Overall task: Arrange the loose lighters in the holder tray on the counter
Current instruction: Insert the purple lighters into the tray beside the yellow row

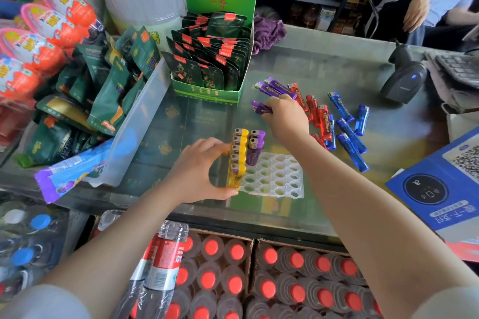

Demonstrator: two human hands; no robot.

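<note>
On the glass counter (324, 65) we see a green display box (207, 90) of dark sachets behind the work area, a barcode scanner (404, 80) at right and a blue payment stand (438, 189) nearer us. The white holder tray (274, 179) carries a row of yellow lighters (239, 153) along its left edge and two purple lighters (255, 146) beside them; its other sockets are vacant. Our left hand (199, 171) curls around the yellow row, touching the tray edge. Our right hand (285, 116) pinches a purple lighter (259, 107) above the loose lighters (334, 122), red, blue and purple, lying scattered right of the tray
</note>
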